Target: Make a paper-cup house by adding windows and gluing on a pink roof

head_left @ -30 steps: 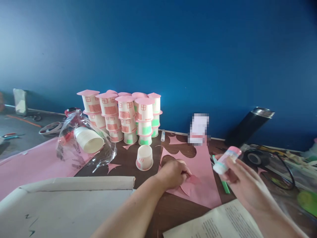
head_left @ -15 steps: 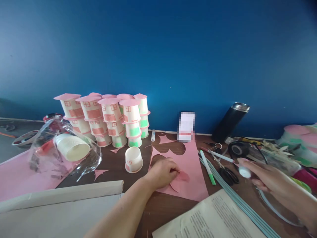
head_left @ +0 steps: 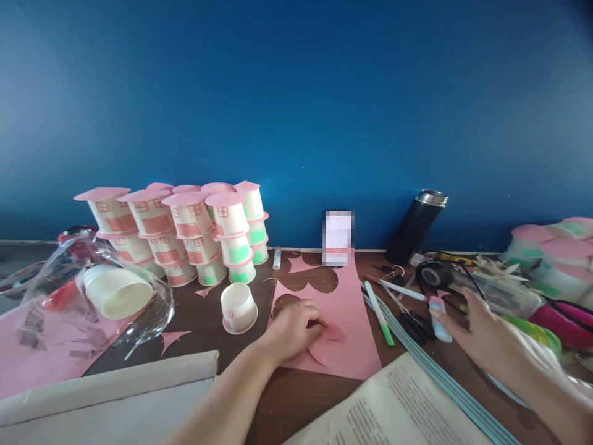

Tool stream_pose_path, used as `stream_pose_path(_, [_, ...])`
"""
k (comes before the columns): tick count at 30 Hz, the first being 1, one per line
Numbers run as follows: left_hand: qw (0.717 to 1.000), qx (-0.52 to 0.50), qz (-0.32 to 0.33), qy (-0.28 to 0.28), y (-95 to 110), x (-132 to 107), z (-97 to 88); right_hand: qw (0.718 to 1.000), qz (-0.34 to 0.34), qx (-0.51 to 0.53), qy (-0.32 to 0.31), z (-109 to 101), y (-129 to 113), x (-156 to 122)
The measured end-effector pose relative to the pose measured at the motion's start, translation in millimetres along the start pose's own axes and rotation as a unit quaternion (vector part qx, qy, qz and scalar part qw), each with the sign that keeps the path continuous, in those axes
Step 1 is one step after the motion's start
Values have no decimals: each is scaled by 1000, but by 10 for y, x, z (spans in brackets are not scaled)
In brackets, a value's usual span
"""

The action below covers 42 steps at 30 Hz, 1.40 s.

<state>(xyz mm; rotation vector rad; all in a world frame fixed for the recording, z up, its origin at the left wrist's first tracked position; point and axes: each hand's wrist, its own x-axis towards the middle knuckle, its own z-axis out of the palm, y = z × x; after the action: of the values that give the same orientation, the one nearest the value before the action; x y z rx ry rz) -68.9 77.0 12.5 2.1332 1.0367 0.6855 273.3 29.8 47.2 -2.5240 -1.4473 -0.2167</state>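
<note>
Fingers of our left hand (head_left: 296, 327) curl, nearly closed, over the flat pink paper sheet (head_left: 353, 315) on the dark brown surface (head_left: 309, 397); we cannot tell whether they pinch anything. Our right hand (head_left: 482, 334) spreads its fingers apart, gripping nothing, thumb by the pink-and-white cylindrical glue stick (head_left: 443, 329) near the black-handled metal scissors (head_left: 414, 326).

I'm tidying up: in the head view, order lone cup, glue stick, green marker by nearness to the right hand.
1. Glue stick: at the right hand.
2. Green marker: leftward, beside the pink sheet.
3. Lone cup: farther left, beyond the sheet.
</note>
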Motion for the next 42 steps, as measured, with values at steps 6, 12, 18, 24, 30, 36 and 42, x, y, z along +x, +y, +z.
stream_pose_path(6, [1000, -11, -6, 11, -5, -10, 22, 961, -168, 210, -59, -417, -705, -484])
stream_pose_path(12, [1000, -4, 3, 15, -7, -18, 8, 936, -289, 166, -111, -229, -1344, -885])
stream_pose_path(18, [1000, -10, 24, 15, -46, -6, 21, 935, -264, 200, -125, 38, -1323, -925])
stream_pose_path(24, [999, -14, 29, 28, -47, -14, 25, 905, -271, 279, -172, 104, -1350, -868])
stream_pose_path(30, [992, -76, -40, 97, 13, -12, -49, 880, -246, 380, -147, 101, -1353, -836])
stream_pose_path(36, [977, -140, -79, 142, -51, 12, -51, 863, -197, 440, -151, 116, -1351, -833])
stream_pose_path(42, [963, -201, -102, 146, -122, 39, -35, 838, -188, 499, -121, 87, -1349, -876])
